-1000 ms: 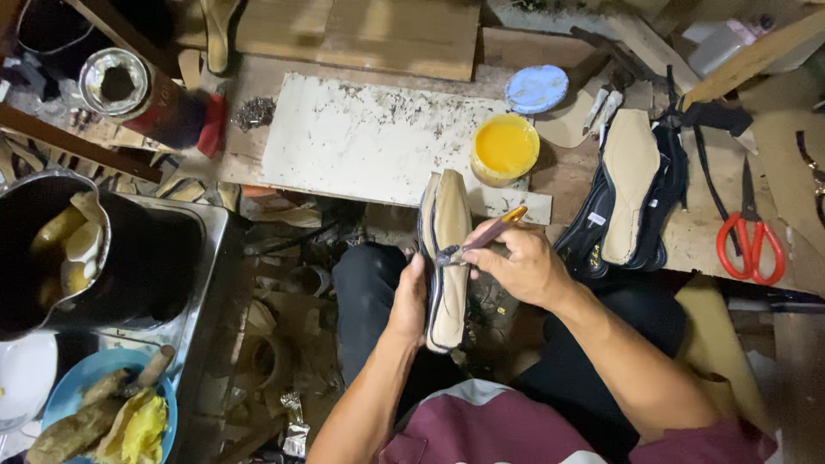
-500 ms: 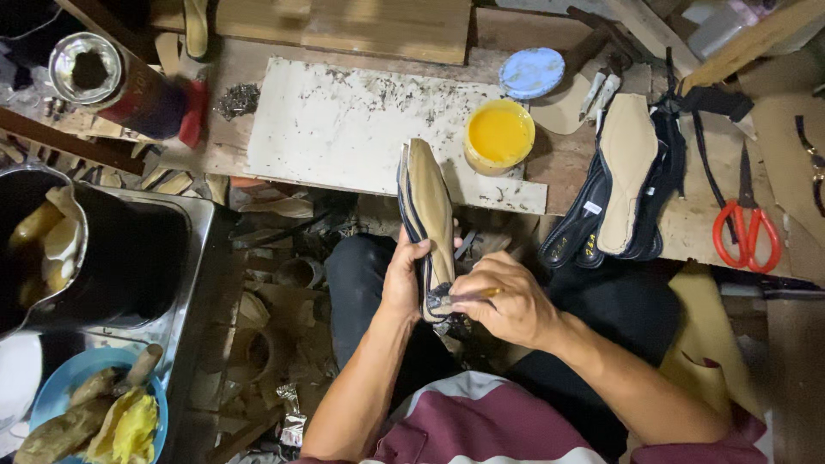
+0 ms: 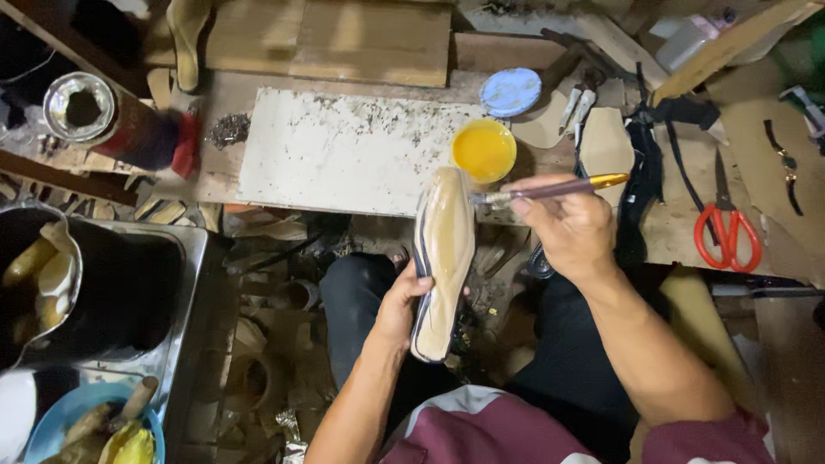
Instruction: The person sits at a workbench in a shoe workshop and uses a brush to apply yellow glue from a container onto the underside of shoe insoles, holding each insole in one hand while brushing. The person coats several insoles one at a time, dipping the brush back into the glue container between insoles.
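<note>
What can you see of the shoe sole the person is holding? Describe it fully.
The shoe sole is long and narrow, tan and glossy on its upturned face, with a dark edge. It stands lengthwise over the lap, toe toward the white board. The left hand grips its side; the brush in the right hand meets its top end.
</note>
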`<state>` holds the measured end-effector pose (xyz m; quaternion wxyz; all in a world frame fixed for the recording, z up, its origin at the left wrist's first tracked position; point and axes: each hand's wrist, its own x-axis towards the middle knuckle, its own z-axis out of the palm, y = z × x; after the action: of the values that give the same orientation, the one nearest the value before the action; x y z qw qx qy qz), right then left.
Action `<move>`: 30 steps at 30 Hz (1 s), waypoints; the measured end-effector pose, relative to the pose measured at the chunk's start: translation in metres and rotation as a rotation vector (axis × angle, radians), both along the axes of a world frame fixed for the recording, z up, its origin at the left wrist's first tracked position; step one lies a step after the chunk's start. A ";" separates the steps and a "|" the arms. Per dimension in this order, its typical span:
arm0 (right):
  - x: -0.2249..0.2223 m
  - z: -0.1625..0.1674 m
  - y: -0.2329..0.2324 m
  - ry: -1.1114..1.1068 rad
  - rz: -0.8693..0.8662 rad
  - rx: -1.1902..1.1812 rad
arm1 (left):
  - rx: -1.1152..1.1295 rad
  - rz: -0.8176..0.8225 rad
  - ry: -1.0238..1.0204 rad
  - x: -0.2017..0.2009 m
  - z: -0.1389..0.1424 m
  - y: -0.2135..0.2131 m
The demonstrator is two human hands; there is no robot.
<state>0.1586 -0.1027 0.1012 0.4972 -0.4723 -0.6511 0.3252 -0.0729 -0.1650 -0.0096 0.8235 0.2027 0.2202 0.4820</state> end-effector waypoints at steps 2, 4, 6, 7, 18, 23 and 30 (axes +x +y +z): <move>0.002 0.004 0.007 -0.080 0.014 0.179 | -0.032 -0.021 0.034 0.003 -0.006 -0.002; 0.004 0.007 0.014 -0.157 0.043 0.342 | -0.047 -0.041 0.063 0.004 -0.011 -0.002; 0.007 0.008 0.019 -0.219 0.063 0.396 | -0.043 -0.058 0.087 0.000 -0.014 -0.002; 0.008 0.007 0.019 -0.249 0.077 0.423 | -0.032 -0.061 0.076 -0.001 -0.015 -0.003; 0.018 0.011 0.003 -0.138 0.336 0.154 | -0.051 -0.023 0.033 -0.006 -0.012 0.002; 0.007 0.005 0.002 -0.264 0.281 0.328 | -0.020 -0.027 0.021 -0.001 -0.011 0.002; 0.007 -0.002 -0.006 -0.194 0.422 0.058 | -0.024 0.012 0.016 -0.006 -0.006 0.006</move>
<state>0.1656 -0.1085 0.0990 0.3667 -0.3400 -0.7894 0.3561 -0.0791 -0.1595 -0.0158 0.8210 0.1955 0.2340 0.4826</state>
